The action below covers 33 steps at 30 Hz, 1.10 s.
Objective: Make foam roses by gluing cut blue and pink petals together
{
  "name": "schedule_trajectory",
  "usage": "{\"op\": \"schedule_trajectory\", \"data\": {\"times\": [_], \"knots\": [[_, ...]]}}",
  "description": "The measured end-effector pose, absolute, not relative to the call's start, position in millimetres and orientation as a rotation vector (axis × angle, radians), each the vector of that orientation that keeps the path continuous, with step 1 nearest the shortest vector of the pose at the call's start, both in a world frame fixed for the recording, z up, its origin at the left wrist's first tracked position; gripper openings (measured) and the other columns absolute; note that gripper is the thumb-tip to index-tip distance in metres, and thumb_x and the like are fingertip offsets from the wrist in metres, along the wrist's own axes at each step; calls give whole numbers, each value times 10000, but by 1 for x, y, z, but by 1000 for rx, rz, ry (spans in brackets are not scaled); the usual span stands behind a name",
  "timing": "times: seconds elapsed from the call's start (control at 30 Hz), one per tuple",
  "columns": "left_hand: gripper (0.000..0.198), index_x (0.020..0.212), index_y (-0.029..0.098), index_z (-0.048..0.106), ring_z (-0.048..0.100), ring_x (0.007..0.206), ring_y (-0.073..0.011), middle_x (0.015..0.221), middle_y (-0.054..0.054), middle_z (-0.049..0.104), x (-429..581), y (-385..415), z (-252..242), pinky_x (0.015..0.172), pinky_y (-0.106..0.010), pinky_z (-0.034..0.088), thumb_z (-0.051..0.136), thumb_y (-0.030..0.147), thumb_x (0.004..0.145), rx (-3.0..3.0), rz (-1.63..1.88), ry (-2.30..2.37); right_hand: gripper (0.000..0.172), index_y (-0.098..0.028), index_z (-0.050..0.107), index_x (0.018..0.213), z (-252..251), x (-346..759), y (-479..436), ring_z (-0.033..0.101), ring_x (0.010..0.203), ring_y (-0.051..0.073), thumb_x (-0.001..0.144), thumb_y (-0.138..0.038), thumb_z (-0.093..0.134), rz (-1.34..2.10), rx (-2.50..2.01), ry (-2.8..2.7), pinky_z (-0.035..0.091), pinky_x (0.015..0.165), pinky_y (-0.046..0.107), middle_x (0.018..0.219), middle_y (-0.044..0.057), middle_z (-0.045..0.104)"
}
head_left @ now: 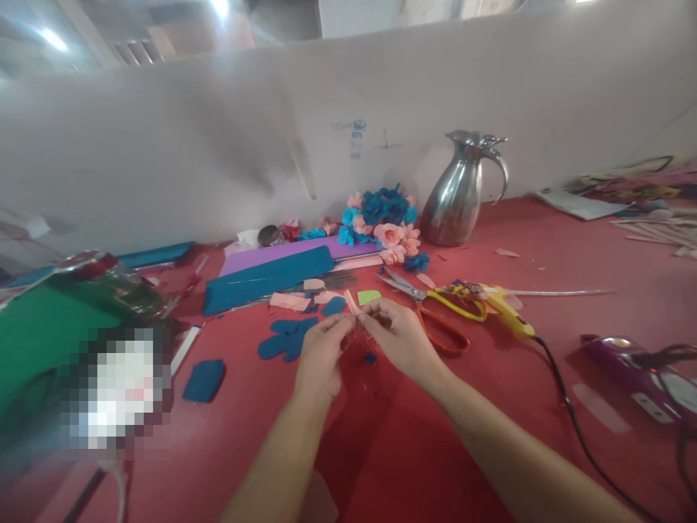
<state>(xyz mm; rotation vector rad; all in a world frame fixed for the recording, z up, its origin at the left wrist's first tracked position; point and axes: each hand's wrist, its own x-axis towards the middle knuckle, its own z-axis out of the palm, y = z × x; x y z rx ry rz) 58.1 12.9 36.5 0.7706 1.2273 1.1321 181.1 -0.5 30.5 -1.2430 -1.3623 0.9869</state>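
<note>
My left hand [322, 350] and my right hand [400, 338] meet over the red table, fingertips pinched together on a small pink paper strip [352, 302]. The strip's upper end sticks out above the fingers; the rest is hidden by them. Just behind lies a lime-green paper piece [369, 297]. Blue paper petals [288, 338] are spread left of my left hand, with pink paper pieces [290, 301] behind them. Beside my right hand rest scissors [417, 290] with yellow and orange handles, blades apart.
A yellow glue gun [507, 311] trails a black cord on the right, near a purple device [626, 367]. Paper flowers [384, 221] and a steel jug [456, 192] stand by the wall. Folded blue paper [266, 280], a jar [117, 280] and a blue square [203, 380] lie left.
</note>
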Motion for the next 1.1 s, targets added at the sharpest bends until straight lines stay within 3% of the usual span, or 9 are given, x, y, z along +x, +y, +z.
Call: {"op": "schedule_trajectory", "data": {"times": [0.43, 1.1], "knots": [[168, 611, 148, 708, 442, 524, -60, 585, 21, 595, 58, 14, 33, 543, -206, 340, 780, 248, 497, 688, 1144, 1189, 123, -203, 581, 754, 29, 180, 0, 585, 654, 144, 814, -298, 531, 947, -1233, -1354, 442, 625, 261, 729, 11, 636], [271, 627, 127, 711, 476, 504, -47, 538, 34, 589, 59, 15, 37, 534, -190, 366, 852, 228, 418, 543, 1173, 1107, 109, -180, 618, 736, 34, 182, 1, 575, 628, 116, 648, -244, 633, 1309, -1200, -1076, 442, 626, 252, 686, -11, 643]]}}
